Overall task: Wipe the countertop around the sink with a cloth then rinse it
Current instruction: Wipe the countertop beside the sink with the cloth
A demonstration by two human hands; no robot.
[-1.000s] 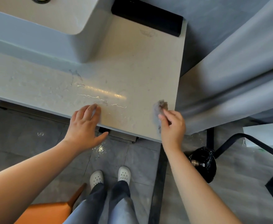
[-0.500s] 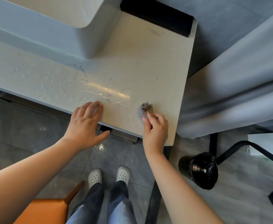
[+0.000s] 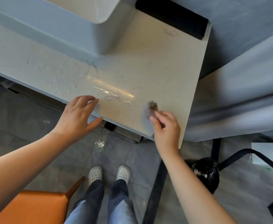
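Observation:
A pale stone countertop [image 3: 156, 65] runs from the left to a right end, with water streaks [image 3: 110, 92] near its front edge. A white raised sink basin [image 3: 77, 29] stands on it at the top left. My right hand [image 3: 166, 128] pinches a small grey crumpled cloth [image 3: 150, 110] and presses it onto the counter near the front right corner. My left hand [image 3: 77, 115] rests at the counter's front edge with fingers spread and thumb below the edge, holding nothing.
A black block [image 3: 171, 18] lies along the counter's back right edge. A grey curtain [image 3: 239, 94] hangs right of the counter. Below stand a black-lined bin [image 3: 205, 173], a black metal frame [image 3: 245, 154] and an orange seat [image 3: 31, 206]. A wet patch [image 3: 100, 143] glints on the grey floor tiles.
My right hand slid the cloth left from the counter's right edge and holds it there near the front. My left hand stayed at the front edge.

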